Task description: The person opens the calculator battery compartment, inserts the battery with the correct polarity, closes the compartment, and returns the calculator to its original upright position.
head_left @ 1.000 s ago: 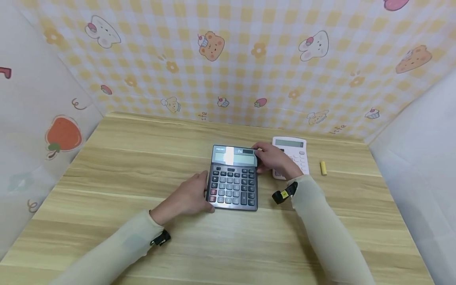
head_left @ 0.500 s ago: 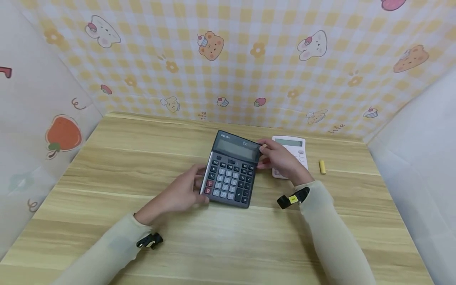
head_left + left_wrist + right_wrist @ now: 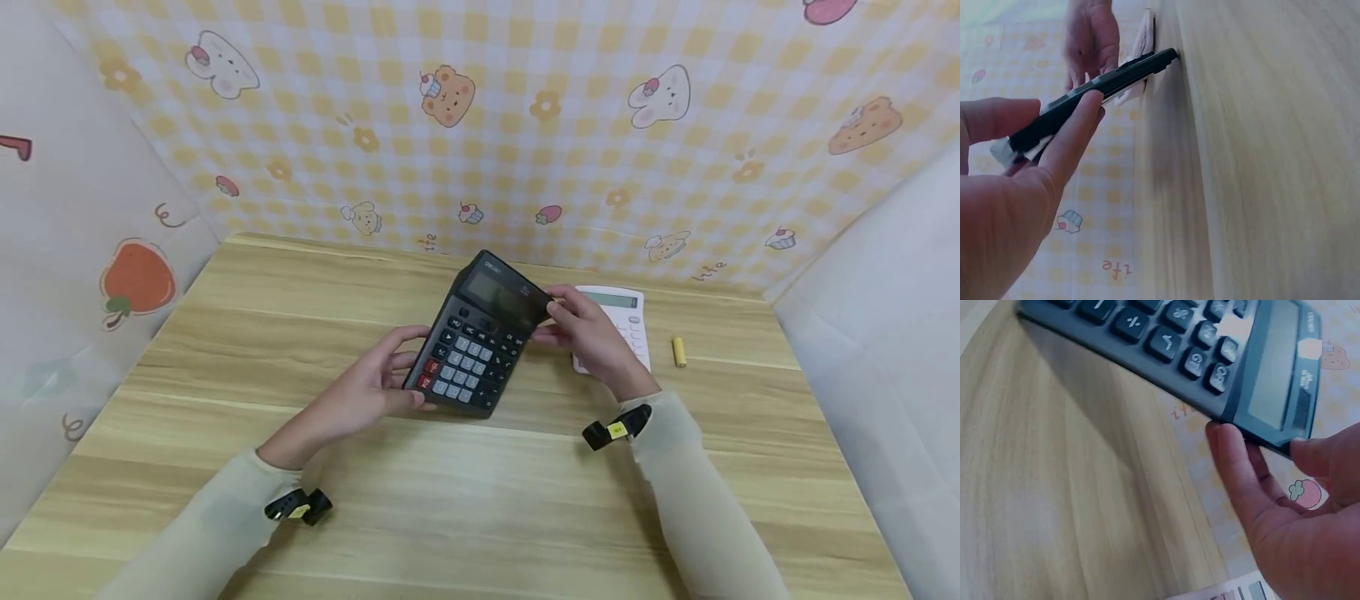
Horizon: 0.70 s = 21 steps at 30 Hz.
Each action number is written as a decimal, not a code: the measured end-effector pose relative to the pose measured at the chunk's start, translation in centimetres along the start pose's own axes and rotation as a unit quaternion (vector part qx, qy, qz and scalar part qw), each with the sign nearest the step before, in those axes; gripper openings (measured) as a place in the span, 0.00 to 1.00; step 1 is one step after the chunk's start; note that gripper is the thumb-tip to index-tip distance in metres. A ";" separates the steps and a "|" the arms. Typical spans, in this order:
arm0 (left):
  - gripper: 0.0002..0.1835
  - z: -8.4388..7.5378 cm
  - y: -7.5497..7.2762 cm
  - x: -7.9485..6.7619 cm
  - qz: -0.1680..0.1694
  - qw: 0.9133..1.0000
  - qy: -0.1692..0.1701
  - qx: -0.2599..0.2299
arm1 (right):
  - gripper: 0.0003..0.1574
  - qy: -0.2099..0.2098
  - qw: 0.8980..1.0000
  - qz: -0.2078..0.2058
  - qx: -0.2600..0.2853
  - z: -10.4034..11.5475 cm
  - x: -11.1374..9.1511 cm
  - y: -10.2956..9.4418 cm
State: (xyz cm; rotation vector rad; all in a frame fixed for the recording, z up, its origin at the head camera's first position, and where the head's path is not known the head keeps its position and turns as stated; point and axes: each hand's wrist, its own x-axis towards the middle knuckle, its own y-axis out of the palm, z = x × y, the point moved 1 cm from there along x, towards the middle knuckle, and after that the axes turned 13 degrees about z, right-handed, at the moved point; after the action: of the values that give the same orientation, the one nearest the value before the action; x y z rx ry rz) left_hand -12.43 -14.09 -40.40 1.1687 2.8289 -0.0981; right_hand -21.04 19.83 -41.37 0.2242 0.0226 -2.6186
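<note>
A dark grey calculator [image 3: 472,342] with grey, black and red keys is held tilted above the wooden table, its screen end raised toward the back right. My left hand [image 3: 367,379] grips its lower left edge, thumb in front and fingers behind. At the upper right corner my right hand [image 3: 592,333] pinches it by the screen end. The left wrist view shows the calculator [image 3: 1085,94] edge-on between thumb and fingers, lifted off the tabletop. In the right wrist view, fingertips [image 3: 1232,434] support the calculator's side from below, next to the screen.
A white calculator [image 3: 637,325] lies on the table behind my right hand, partly covered by it. To its right lies a yellow battery [image 3: 679,352]. The wooden table [image 3: 480,517] ends at a checked cloth backdrop [image 3: 510,167], with white cloth at both sides.
Both hands have lifted the dark calculator off the table. It has turned clockwise and tilted up, and the left hand has shifted left and slightly back with it.
</note>
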 end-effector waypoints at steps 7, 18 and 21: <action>0.44 -0.6 -0.6 -0.8 0.006 0.997 0.018 0.074 | 0.19 -0.037 0.997 -0.029 -0.063 0.0 -0.4 0.2; 0.42 -1.2 -1.3 -1.4 0.004 0.981 0.042 0.189 | 0.19 -0.071 0.997 -0.007 -0.039 0.3 -1.2 0.2; 0.42 -1.4 -1.2 -1.4 0.004 0.976 0.053 0.212 | 0.20 -0.072 0.997 0.000 -0.013 0.5 -1.4 0.3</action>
State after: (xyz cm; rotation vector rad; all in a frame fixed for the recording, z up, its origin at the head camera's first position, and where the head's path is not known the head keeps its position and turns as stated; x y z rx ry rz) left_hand -12.36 -15.83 -38.87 1.2881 2.9863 -0.6894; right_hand -19.80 20.22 -40.68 0.0254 0.0079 -2.6260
